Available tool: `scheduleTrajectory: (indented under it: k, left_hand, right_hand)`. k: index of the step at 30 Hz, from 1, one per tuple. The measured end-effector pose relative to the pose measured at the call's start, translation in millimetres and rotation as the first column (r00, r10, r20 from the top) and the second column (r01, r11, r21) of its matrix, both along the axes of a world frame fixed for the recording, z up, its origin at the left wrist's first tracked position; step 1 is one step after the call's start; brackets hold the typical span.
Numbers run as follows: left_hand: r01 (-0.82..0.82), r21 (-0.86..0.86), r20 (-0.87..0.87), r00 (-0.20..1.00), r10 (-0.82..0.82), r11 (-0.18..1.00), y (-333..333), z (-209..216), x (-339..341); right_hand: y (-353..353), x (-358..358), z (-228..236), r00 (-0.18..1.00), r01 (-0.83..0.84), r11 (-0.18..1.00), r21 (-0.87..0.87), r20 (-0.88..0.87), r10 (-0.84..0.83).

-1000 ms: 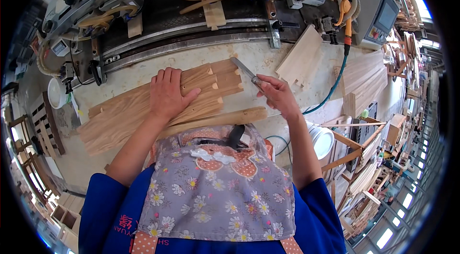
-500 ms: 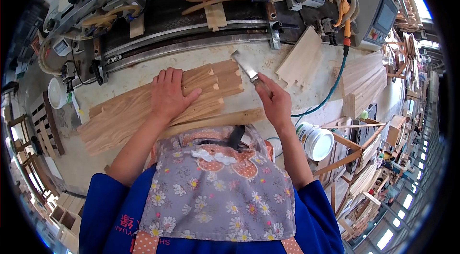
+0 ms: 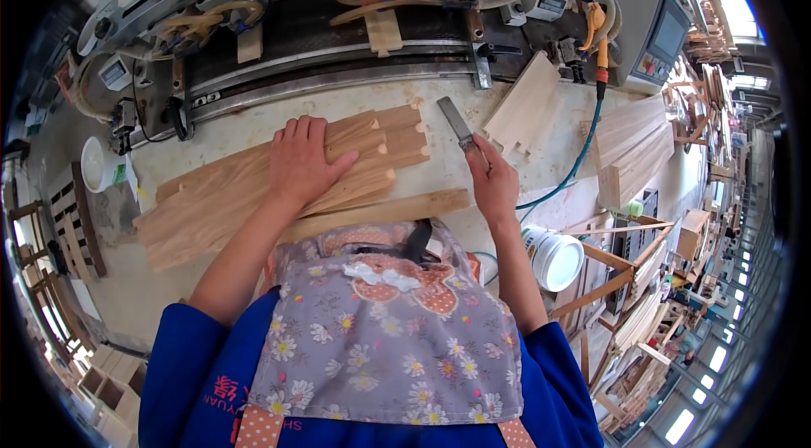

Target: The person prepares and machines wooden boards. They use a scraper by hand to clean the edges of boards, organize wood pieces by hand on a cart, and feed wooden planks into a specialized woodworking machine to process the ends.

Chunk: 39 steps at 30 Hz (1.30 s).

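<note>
My left hand (image 3: 302, 162) lies flat on a stack of brown wooden boards (image 3: 228, 195), fingers stretched forward and thumb out to the right. The boards' right ends have small rounded, pale notches. In my right hand (image 3: 494, 180) is a chisel (image 3: 455, 120) with a flat grey blade, my fingers closed round its handle. The blade points up and to the left, apart from the board ends. A narrow wood strip (image 3: 405, 210) lies between the stack and my apron.
A long machine with a metal rail (image 3: 338, 65) and hoses spans the far side. Pale boards (image 3: 525, 102) lie right of the chisel, beside a teal hose (image 3: 583, 162). Farther right are stacked planks (image 3: 629, 144) and a white bucket (image 3: 557, 260); another bucket (image 3: 100, 164) stands left.
My right hand has shifted slightly right with the chisel, and the blade has turned steeper, farther from the board ends. My left hand stays on the boards. The view has shifted a little.
</note>
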<state>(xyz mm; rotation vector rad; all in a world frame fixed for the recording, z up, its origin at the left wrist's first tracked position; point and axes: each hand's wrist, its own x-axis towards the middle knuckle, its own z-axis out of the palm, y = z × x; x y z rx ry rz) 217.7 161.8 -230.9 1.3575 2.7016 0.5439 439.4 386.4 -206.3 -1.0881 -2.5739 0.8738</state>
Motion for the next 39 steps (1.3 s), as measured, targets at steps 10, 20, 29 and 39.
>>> scheduleTrajectory:
  k: [10,20,29,39]
  left_hand:
    - [0.033,-0.003,0.010,0.999,-0.033,0.999,-22.8,-5.3,-6.6]
    - [0.053,-0.532,0.151,0.988,0.033,0.845,-163.0,49.3,-32.6]
    - [0.048,-0.473,0.098,0.995,-0.002,0.880,-189.2,43.3,-42.2]
    - [0.228,-0.226,0.087,0.973,-0.213,0.947,-172.4,41.4,-56.4]
  right_hand:
    - [3.9,28.0,18.4,0.979,0.059,0.998,-0.024,0.199,-0.053]
    - [-29.1,38.4,10.3,0.996,0.061,0.945,-0.322,-0.035,-0.076]
    - [-31.2,56.2,19.1,0.943,0.252,0.818,-0.517,-0.058,-0.327]
    - [-60.0,24.4,52.5,0.944,0.145,0.830,-0.539,-0.175,-0.279]
